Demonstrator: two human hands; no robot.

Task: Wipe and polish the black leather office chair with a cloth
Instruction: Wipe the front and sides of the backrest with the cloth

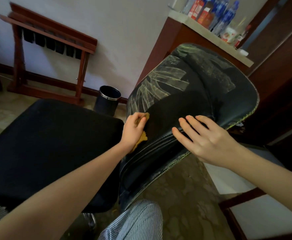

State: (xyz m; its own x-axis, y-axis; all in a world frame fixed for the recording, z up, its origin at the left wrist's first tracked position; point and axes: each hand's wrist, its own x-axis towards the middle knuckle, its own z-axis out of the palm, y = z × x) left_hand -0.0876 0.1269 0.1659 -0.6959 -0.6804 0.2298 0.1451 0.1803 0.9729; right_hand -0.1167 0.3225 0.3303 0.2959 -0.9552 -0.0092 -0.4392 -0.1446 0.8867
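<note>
The black leather office chair (pixel 193 87) tilts toward me, its backrest filling the middle of the view. Pale yellowish smear marks streak the upper left of the backrest, while the lower band looks dark and wiped. My left hand (pixel 134 129) grips a crumpled yellow cloth (pixel 142 138) and presses it against the backrest's left side. My right hand (pixel 205 137) lies flat with fingers spread on the lower right of the backrest, steadying it. The chair's black seat (pixel 46 144) spreads out at the left.
A black waste bin (pixel 108 100) with a chrome rim stands on the floor behind the seat. A wooden rack (pixel 46 51) leans by the wall at left. A counter (pixel 211 35) with several bottles is at the back right. Wooden furniture (pixel 245 198) stands at lower right.
</note>
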